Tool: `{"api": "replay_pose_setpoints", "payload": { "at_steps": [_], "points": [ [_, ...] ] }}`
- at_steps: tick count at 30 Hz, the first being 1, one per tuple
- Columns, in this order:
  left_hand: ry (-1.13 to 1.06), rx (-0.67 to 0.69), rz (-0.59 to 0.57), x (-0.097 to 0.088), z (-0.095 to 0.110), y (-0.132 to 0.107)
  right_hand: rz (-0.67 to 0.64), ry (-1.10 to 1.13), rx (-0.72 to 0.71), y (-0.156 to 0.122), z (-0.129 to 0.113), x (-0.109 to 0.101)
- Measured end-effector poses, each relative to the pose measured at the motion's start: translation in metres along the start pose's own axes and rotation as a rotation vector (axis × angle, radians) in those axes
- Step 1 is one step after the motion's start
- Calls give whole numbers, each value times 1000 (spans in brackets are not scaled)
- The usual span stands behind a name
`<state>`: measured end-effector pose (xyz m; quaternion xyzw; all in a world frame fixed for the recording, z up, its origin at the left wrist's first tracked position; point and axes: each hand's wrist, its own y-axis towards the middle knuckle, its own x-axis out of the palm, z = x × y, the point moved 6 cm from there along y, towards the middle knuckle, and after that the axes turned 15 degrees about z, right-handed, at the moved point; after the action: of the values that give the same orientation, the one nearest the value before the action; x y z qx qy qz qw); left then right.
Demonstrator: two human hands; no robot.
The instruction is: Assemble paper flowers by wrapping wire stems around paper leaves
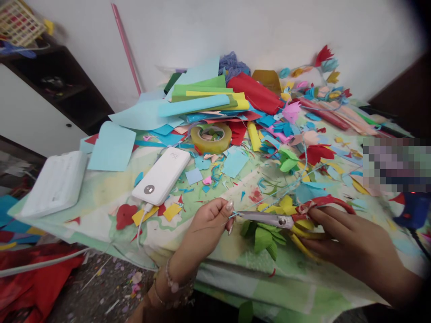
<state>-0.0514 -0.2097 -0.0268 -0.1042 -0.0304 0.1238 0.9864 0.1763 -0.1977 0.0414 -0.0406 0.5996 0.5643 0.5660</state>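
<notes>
My left hand is closed in a pinch on a thin light-blue string near the front of the table. Red-handled scissors are in my right hand, their blades pointing left with the tips at the string by my left fingertips. The blades look nearly together. Below the blades lies a green paper flower. Yellow paper petals show just above the scissors. The light-blue string also runs up and right across the table, toward a green paper flower.
A white power bank with a cable lies left of my hands, near a white box. Behind are a tape roll, stacked coloured paper and purple yarn. A blue tool stands at the right. Scraps cover the tablecloth.
</notes>
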Motion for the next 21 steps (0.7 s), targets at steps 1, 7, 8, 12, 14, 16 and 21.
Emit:
{"api": "replay_pose_setpoints", "payload": {
  "at_steps": [1,7,8,12,14,16,21],
  "points": [
    [-19,-4,-1,0,-1,0,-34,43,51,1,1,3],
    [-54,-21,5,1,-3,-1,-274,367,322,-1,9,19],
    [-56,-27,9,1,-3,-1,-303,395,346,-2,10,20],
    [-45,-30,13,0,-1,-1,-343,407,356,0,11,22],
    [-38,-26,12,0,0,-1,-346,403,347,1,10,21],
    [-34,-24,9,0,0,-1,-358,399,333,2,10,20],
    [-38,-32,-6,1,-2,-1,-355,397,279,5,10,19]
  ]
}}
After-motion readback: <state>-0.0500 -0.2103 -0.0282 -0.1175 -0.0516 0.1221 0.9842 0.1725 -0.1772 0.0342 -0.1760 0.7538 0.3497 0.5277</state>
